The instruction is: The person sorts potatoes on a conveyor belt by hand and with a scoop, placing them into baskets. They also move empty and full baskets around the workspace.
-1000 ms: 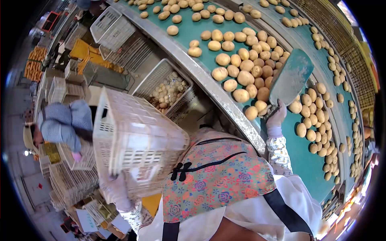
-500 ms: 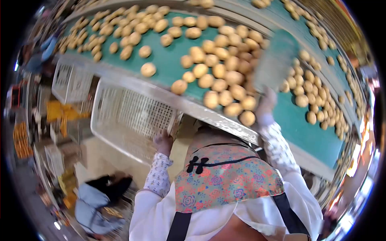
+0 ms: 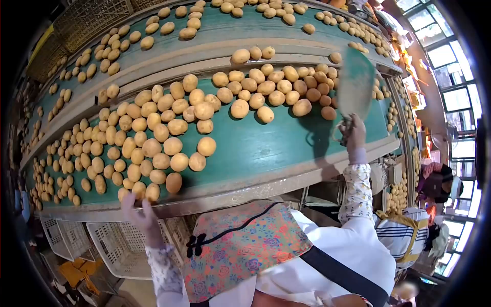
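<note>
Right hand: fingers closed around the narrow end of a green paddle, a small loop hanging beside the grip. Blade stands up and away from the wrist, over the right-hand part of the green belt, the landmark here. Its shadow falls on the belt surface, so it seems raised; contact at the blade's far side cannot be told.

Left hand: released, fingers apart, at the belt's near edge, close to the nearest potatoes. Whether a fingertip touches one cannot be told.

Potatoes lie on the belt: a dense spread on its left half, a narrower band along its far side reaching towards the paddle.

Handling, as judged: potatoes firm, fairly heavy for their size, dry-looking, apt to roll, skins open to bruising; best cupped round the middle. Paddle looks light, thin and fairly stiff; best held at the narrow end, flat face to the potatoes.

Pose: right arm reaches forward across the belt's near rail, wrist nearly in line with the forearm. Left forearm rises from below the belt, hand low.

Further out: pale crates below the belt's near left side; another potato-bearing lane beyond its far side.
</note>
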A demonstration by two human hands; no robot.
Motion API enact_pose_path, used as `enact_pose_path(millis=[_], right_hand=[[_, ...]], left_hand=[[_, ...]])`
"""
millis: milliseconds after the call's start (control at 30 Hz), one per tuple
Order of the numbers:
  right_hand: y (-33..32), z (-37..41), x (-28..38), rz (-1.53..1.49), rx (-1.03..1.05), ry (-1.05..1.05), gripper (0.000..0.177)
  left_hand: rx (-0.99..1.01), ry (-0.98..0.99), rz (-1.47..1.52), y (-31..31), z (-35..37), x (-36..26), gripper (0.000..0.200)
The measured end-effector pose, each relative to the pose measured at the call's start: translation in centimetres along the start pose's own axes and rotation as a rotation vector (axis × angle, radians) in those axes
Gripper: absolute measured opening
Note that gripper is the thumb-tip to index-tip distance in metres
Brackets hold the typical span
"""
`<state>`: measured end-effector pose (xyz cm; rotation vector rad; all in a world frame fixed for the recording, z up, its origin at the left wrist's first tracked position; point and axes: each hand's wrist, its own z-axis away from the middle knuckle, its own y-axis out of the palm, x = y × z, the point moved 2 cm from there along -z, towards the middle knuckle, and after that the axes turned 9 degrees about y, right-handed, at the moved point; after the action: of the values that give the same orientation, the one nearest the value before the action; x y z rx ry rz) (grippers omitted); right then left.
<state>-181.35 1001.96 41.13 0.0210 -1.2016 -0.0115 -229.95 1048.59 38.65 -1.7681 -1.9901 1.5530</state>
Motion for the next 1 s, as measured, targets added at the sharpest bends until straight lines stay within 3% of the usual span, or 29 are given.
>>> enact_pose_path(millis=[33, 133, 167, 233, 300, 367, 433, 467, 500, 533, 567, 600, 633, 700, 767, 800, 833, 867, 900, 933, 967, 1000], right_hand=[[-3.5, -2.4, -1.4, -0.236, 0.090, 0.141, 0.023], [0.9, -1.1, -3.9, -0.449, 0.283, 0.170, 0.025], [3.4, 0.3, -4.6, -0.397, 0.594, 0.307, 0.030], [5.8, 1.0, -10.3, 0.419, 0.291, -0.197, 0.033], [11.6, 2.4, -9.7, 0.170, 0.057, -0.150, 0.037], [15.8, 1.8, -10.8, 0.215, -0.165, -0.385, 0.042], [19.9, 3.9, -9.3, 0.233, -0.291, -0.192, 0.041], [20.7, 4.3, -11.3, 0.313, -0.331, -0.291, 0.041], [23.3, 6.7, -10.4, 0.341, -0.169, -0.411, 0.041], [25.7, 9.0, -12.2, 0.286, -0.031, -0.386, 0.043], [28.3, 11.6, -13.2, 0.374, -0.025, -0.431, 0.047], [31.2, 13.8, -14.3, 0.186, 0.109, -0.231, 0.049], [33.3, 15.7, -15.0, 0.230, 0.114, -0.215, 0.047], [37.1, 18.5, -16.3, 0.237, 0.203, -0.162, 0.043], [40.6, 20.9, -16.5, 0.141, 0.377, -0.047, 0.041], [42.6, 20.9, -17.5, -0.329, 0.540, 0.315, 0.040], [44.5, 21.0, -18.5, -0.789, 0.533, 0.717, 0.039], [47.2, 22.1, -18.2, -0.807, 0.593, 0.787, 0.039], [49.0, 23.2, -17.9, -0.831, 0.656, 0.864, 0.039], [51.5, 24.0, -19.0, -0.814, 0.850, 0.779, 0.040], [54.0, 24.8, -20.5, -0.735, 0.892, 0.794, 0.038], [56.7, 26.6, -20.5, -0.316, 0.916, 0.515, 0.037]], left_hand=[[0.079, 0.018, 0.125, 2.2, -3.9, -1.5, 0.038], [0.318, 0.448, 0.226, 11.1, -14.9, -5.2, 0.053], [0.384, 0.502, 0.251, 14.2, -17.8, -5.8, 0.057], [0.560, 0.592, 0.197, 20.6, -22.3, -6.3, 0.057], [0.835, 0.633, 0.259, 26.1, -25.2, -8.4, 0.060], [1.126, 0.534, 0.135, 29.2, -25.4, -10.2, 0.062], [1.239, 0.504, 0.048, 30.9, -26.0, -10.7, 0.066], [1.294, 0.473, 0.160, 30.6, -26.2, -10.3, 0.065], [1.351, 0.436, 0.272, 30.4, -26.3, -9.8, 0.063], [1.444, 0.384, 0.347, 30.7, -26.5, -8.4, 0.062], [1.536, 0.327, 0.424, 30.5, -26.3, -7.0, 0.060], [1.617, 0.309, 0.526, 29.6, -26.1, -4.6, 0.054], [1.701, 0.283, 0.627, 28.5, -25.9, -2.3, 0.048], [1.681, 0.408, 0.521, 25.9, -26.6, 0.6, 0.067], [1.668, 0.189, 0.701, 21.3, -27.1, 3.7, 0.064], [1.642, 0.080, 0.777, 18.1, -28.1, 4.6, 0.063], [1.609, -0.030, 0.845, 14.9, -29.1, 5.7, 0.062], [1.567, -0.141, 0.908, 11.7, -29.6, 7.2, 0.061], [1.472, 0.034, 1.039, 9.4, -29.5, 9.7, 0.061], [1.358, 0.206, 1.160, 7.0, -29.3, 12.2, 0.062], [1.259, 0.329, 1.173, 3.6, -29.3, 15.2, 0.060], [1.177, 0.427, 1.085, -0.2, -29.2, 18.6, 0.059]])
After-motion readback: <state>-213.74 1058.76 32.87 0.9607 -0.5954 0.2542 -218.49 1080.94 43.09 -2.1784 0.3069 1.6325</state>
